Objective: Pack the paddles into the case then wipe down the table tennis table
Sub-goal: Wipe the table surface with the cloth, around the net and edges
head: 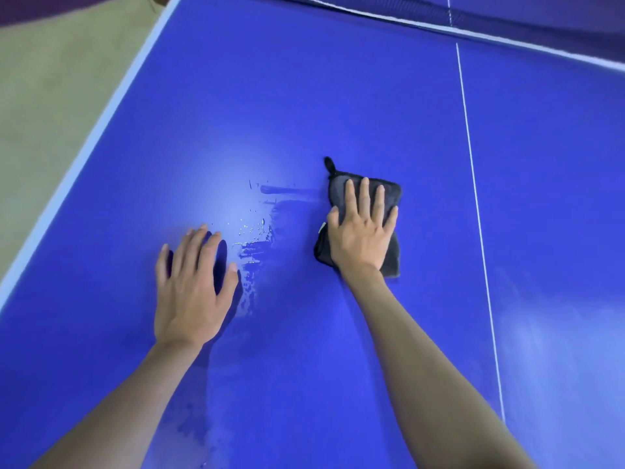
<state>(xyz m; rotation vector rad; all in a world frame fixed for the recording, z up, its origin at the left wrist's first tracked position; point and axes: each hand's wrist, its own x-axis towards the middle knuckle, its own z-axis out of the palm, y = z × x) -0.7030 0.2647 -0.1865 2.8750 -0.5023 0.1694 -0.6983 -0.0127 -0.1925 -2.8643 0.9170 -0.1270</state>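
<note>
Pressing hand: right hand [362, 228], fingers straight, flat on dark cloth [363, 218] mid-table [338, 96], left of white centre line [473, 184].
Left hand [191, 286]: fingers spread, holding nothing.
Water drops [252, 231]: between hands.

On the bench [338, 96] a folded cloth [389, 194] lies under the right hand [362, 231], left of the centre line [473, 184]. The left hand [189, 289] rests flat on the bench, left of the cloth. Water droplets [253, 228] lie between the hands. The net [507, 15] stands behind.
</note>
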